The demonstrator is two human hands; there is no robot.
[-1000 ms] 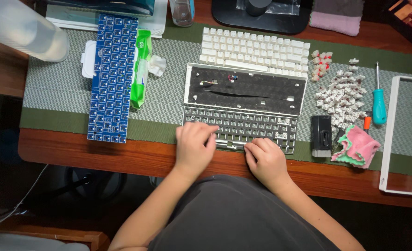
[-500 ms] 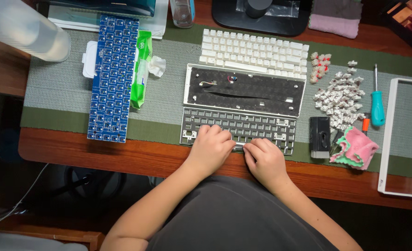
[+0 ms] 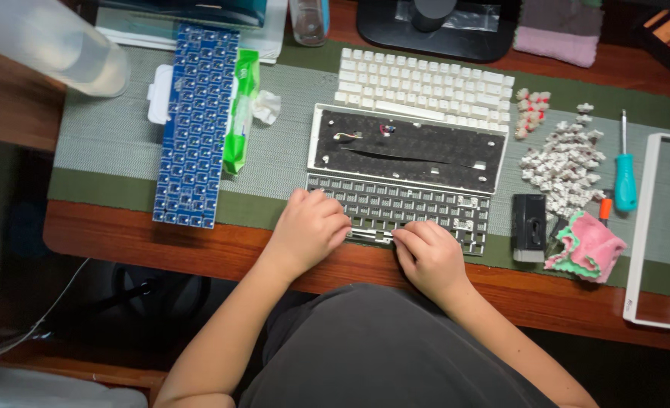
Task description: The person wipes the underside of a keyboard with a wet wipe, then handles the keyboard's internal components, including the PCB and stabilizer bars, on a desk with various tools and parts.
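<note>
**Both hands bear on perforated switch plate at desk's near edge**

The left hand lies knuckles-up, fingers curled together and pressed down on the left end of the switch plate; whether anything is pinched beneath them cannot be told. The right hand is likewise bunched, fingertips drawn close on the plate's near edge around the middle, with nothing visibly clamped between them. The plate is a flat, dark grey metal grid of square cut-outs, lying partly on the green woven mat and partly over the polished reddish wooden desk, directly in front of the person.

Just behind the plate, touching or nearly so, sits the white keyboard case, a shallow rectangular tray lined with black foam, with short coloured wires at its upper left. Behind that lies a block of matt white keycaps in rows. Well to the left, a long blue circuit board lies end-on, overlapping a green wet-wipe packet with a crumpled white tissue protruding. To the right, a loose heap of small pale switches, a teal-handled screwdriver, a small black boxy tool, a pink and green fleecy cloth and a white rectangular frame.
</note>
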